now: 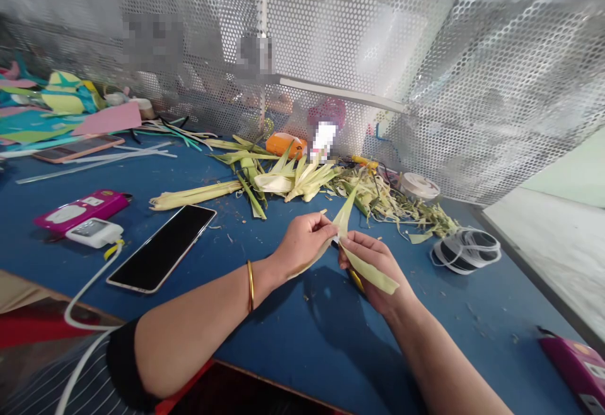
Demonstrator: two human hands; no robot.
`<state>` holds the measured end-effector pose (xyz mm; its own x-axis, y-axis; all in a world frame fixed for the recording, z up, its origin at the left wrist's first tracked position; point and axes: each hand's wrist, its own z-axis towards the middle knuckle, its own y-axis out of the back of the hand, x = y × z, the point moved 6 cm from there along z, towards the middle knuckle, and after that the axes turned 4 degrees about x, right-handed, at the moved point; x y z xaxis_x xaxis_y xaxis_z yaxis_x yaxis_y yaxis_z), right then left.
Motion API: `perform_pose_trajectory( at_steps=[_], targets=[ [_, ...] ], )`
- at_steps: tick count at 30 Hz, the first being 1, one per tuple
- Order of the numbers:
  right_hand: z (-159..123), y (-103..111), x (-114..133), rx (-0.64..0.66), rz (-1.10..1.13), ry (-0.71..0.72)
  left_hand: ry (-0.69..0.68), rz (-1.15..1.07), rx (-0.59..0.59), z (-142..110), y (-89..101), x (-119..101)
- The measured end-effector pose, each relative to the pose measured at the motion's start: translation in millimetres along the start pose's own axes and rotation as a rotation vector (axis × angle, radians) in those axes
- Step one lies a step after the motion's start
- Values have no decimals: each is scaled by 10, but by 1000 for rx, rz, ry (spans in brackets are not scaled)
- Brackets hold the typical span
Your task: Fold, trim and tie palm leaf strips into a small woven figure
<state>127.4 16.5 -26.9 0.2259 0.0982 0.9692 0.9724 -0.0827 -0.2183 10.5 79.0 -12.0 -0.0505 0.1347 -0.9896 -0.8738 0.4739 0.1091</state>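
My left hand [302,245], with a gold bangle on its wrist, pinches a pale green corn husk [346,215] between thumb and fingers. My right hand [380,262] is closed on the same husk work from the other side, the fingertips of both hands almost meeting. One husk point stands up above the fingers, and another strip droops across the right hand. A yellow curved piece [356,280] shows under my right palm; its kind is mostly hidden. Beyond the hands lies a pile of corn husks [302,179].
Shredded husk scraps [397,204], a white tape roll [420,185] and a wound white cord bundle [466,250] lie right of the pile. On the left are a black-screened phone [163,248], a magenta device [82,212] and coloured sheets [106,119]. A perforated metal screen [340,43] stands behind.
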Motion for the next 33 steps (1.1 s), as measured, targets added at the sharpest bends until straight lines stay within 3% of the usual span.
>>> perform_pose_trajectory(
  at_steps=[4,10,15,24,28,33],
  targets=[
    [-22,-2,30,26,16,8,16,-11,-1,10,18,7],
    [-19,-13,3,-10,8,-45,63,-174,93,10,-61,59],
    [-23,-81,-38,35,-38,-91,-8,-119,-1,9,-8,39],
    [-22,5,76,-107,-339,165,-110,130,27,-13,-22,-8],
    [-25,10,65,-91,-267,151,-72,78,33,-20,-31,-9],
    [-46,-15,10,-42,-29,24,-34,57,37,-18,-31,10]
  ],
)
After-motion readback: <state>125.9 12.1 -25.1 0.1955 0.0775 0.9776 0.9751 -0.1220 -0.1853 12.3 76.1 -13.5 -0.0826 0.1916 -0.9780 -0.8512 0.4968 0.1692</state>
